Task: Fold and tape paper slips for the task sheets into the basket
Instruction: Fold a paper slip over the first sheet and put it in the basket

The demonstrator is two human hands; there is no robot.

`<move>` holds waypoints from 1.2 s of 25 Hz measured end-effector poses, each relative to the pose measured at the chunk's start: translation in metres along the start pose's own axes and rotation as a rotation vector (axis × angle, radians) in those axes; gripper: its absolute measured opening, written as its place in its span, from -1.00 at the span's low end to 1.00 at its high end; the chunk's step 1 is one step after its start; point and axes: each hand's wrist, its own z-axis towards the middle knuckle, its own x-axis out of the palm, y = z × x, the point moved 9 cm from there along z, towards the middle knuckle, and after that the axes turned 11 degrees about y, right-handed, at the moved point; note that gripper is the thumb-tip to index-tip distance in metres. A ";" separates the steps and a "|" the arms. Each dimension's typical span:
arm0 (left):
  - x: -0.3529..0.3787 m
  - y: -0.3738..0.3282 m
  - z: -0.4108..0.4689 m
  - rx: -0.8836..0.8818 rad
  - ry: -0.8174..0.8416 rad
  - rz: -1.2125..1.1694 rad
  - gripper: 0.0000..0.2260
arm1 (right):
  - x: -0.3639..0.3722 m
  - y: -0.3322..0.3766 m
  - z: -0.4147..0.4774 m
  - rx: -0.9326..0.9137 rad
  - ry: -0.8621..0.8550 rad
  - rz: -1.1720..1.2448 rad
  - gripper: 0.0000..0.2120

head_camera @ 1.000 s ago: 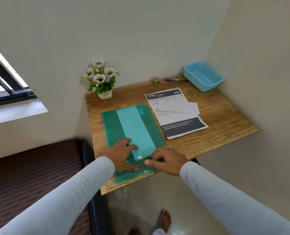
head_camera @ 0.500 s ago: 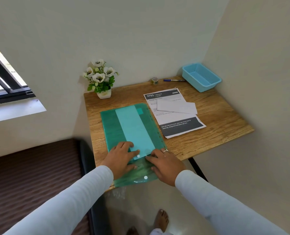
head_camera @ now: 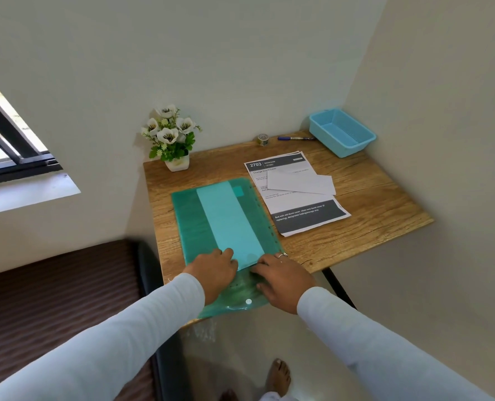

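— Green plastic folder (head_camera: 194, 227), front left corner of the table (head_camera: 371, 209). Its flap (head_camera: 229, 306) now lies opened out over the front edge, with the snap stud (head_camera: 248, 301) in plain view. A second ago the flap was only part-way out beneath your fingers.

— And my hands?

— Both have drawn back toward you along with the flap. Your left hand (head_camera: 214, 270) presses on the folder at its mouth, fingers laid over the near corner of the pale sheet (head_camera: 229, 221) inside. Its grip is released and holds nothing. Your right hand (head_camera: 281, 280) rests at the mouth from the other side, fingertips against the sheet's near edge. I cannot tell whether they pinch it.

— So where does the task stand?

— Early, in my judgement. The folder is open, so the sheet can come out, but nothing is folded or taped yet. One white slip (head_camera: 301, 183) lies across the task sheets (head_camera: 307, 215) at mid-table, where it lay a second ago. The tape roll (head_camera: 263, 139) and pen (head_camera: 295, 138) lie at the back edge, untouched. The blue basket (head_camera: 342, 134) stands in the back right corner, well apart from your hands.

— Any risk?

— The flap and the folder's near end overhang the front edge. Keep your left hand's weight on the folder while you draw the sheet out, or it may slide off toward you.
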 end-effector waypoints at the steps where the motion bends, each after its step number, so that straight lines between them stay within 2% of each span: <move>1: -0.002 -0.003 0.001 -0.005 0.001 0.013 -0.50 | 0.000 0.001 0.000 0.001 -0.001 0.002 -0.64; 8: 0.003 -0.008 0.004 -0.075 -0.072 -0.022 -0.46 | 0.000 0.004 -0.008 -0.006 -0.030 -0.015 -0.67; 12: 0.006 -0.010 0.003 -0.055 -0.153 -0.050 -0.34 | 0.000 0.009 -0.009 -0.016 -0.052 -0.060 -0.68; 18: 0.003 0.015 -0.003 -0.131 -0.188 -0.271 -0.49 | -0.001 0.018 -0.002 0.024 -0.109 -0.147 -0.56; 22: -0.003 0.027 -0.005 -0.204 -0.221 -0.388 -0.51 | -0.006 0.029 0.002 0.018 -0.069 -0.118 -0.46; 30: -0.013 0.034 -0.009 -0.218 -0.282 -0.505 -0.56 | -0.006 0.038 0.022 0.040 0.092 -0.212 -0.29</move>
